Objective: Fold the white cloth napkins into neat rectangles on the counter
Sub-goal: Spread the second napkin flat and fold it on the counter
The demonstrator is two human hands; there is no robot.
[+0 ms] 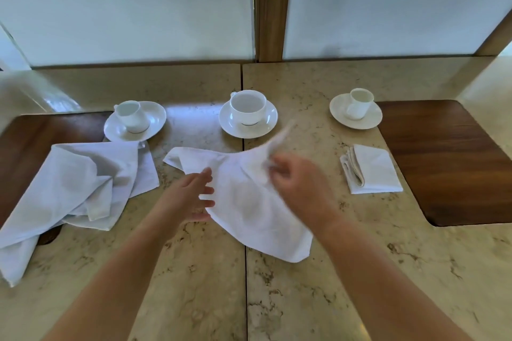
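Hands [297,180] pinch napkin [249,202] corner.

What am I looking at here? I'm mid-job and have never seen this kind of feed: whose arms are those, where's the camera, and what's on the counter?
There is no machine: a person works bare-handed, and the single picture comes from a wide-angle camera on their head, looking forward and down. The left hand lies open at the edge of the middle napkin, which is spread on the marble counter. The right hand pinches that napkin's far corner and lifts it; it is blurred by motion. To the left lies a crumpled pile of napkins, not yet folded. To the right sits one folded napkin. Behind them stand three white cups on saucers.
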